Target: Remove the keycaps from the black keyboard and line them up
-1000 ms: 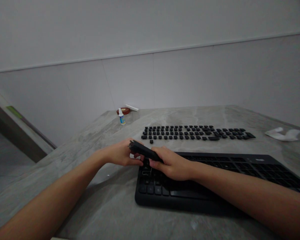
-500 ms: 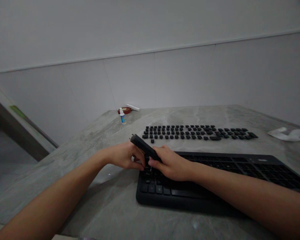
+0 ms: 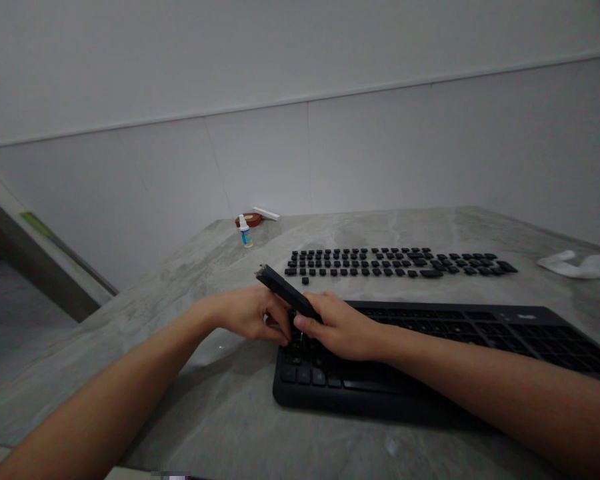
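A black keyboard point(image 3: 360, 403) lies at the front right, most of its keys off, with a few keycaps still seated along its near left edge. Gripped in my right hand point(image 3: 343, 330) is a long black keycap puller point(image 3: 290, 291), tilted with its upper end to the left. Its thin metal lower end points down at the keyboard's left part. My left hand point(image 3: 255, 313) is bent over the keyboard's left edge beside the puller, thumb and fingers closed together low on the keys. Whatever sits between those fingertips is hidden.
Behind the keyboard, loose black keycaps point(image 3: 353, 272) lie in rows, with a single keycap point(image 3: 305, 281) in front. A small white-capped bottle point(image 3: 245, 233), a reddish-brown case point(image 3: 249, 219) and a white strip point(image 3: 266, 214) are farther back. Crumpled white tissue point(image 3: 575, 265) lies right.
The puller's upper end has shifted slightly up and left. My left hand's fingertips have moved a little lower at the keyboard's edge. The keycap rows look the same.
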{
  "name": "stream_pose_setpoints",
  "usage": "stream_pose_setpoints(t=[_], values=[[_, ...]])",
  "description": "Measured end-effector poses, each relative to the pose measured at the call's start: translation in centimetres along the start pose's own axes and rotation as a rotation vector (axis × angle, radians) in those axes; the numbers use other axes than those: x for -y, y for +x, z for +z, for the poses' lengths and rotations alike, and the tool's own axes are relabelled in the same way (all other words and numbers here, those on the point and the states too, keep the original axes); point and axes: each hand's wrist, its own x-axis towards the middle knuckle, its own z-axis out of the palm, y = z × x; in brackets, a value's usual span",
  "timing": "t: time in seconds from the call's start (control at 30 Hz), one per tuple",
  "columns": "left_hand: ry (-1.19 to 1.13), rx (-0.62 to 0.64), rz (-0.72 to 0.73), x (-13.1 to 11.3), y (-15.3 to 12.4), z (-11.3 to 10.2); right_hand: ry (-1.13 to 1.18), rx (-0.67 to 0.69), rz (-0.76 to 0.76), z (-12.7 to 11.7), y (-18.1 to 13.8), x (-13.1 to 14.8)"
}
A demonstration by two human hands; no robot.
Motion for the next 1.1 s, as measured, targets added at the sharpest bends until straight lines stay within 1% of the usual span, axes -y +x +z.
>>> stream_pose_setpoints(t=[0.17,0.33,0.47,0.6,0.8,1.1], values=[[-0.038,0.028,-0.031,0.1,0.0,-0.1,-0.07,0.093,0.092,-0.3,1.0,0.3],[-0.072,0.091,-0.067,0.6,-0.4,-0.2,-0.125,0.134,0.082,-0.4,2.0,0.3],[-0.077,0.122,-0.076,0.7,-0.5,-0.4,-0.169,0.095,0.067,0.1,2.0,0.1],[-0.088,0.134,-0.077,0.7,-0.5,-0.5,-0.159,0.069,0.07,0.4,2.0,0.1],[-0.083,0.124,-0.09,0.8,-0.5,-0.5,-0.09,0.051,0.076,0.5,2.1,0.0],[-0.078,0.089,-0.047,0.8,-0.4,-0.5,-0.014,0.012,0.105,0.7,2.3,-0.4]])
